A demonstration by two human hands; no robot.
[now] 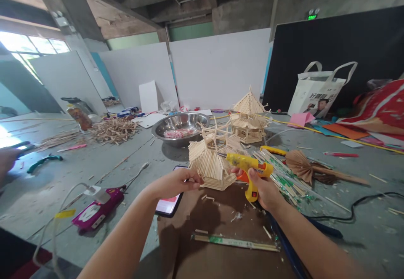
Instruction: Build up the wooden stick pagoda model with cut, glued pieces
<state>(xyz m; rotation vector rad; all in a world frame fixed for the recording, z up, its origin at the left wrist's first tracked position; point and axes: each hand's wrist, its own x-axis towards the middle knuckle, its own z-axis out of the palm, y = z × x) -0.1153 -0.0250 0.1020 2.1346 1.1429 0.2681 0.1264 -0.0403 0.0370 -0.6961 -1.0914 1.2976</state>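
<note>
A yellow glue gun (249, 165) with an orange trigger is gripped in my right hand (265, 186), its nozzle pointing left at the roof of a small pavilion model (211, 161) built from thin wooden sticks. My left hand (186, 180) is at the model's lower left edge, fingers curled together; whatever they pinch is too small or hidden to make out. The model stands on a brown board (202, 237). Behind it rises a second stick pavilion (249, 119) with a pointed roof. A phone (168, 203) lies partly under my left hand.
A steel basin (158, 134) sits behind the model. Wrapped chopsticks (287, 182) lie on the right, and one wrapped pair (235, 242) on the board. To the left are a purple power strip (97, 209), cables and a stick pile (115, 128). Another person's hand (8, 159) shows far left.
</note>
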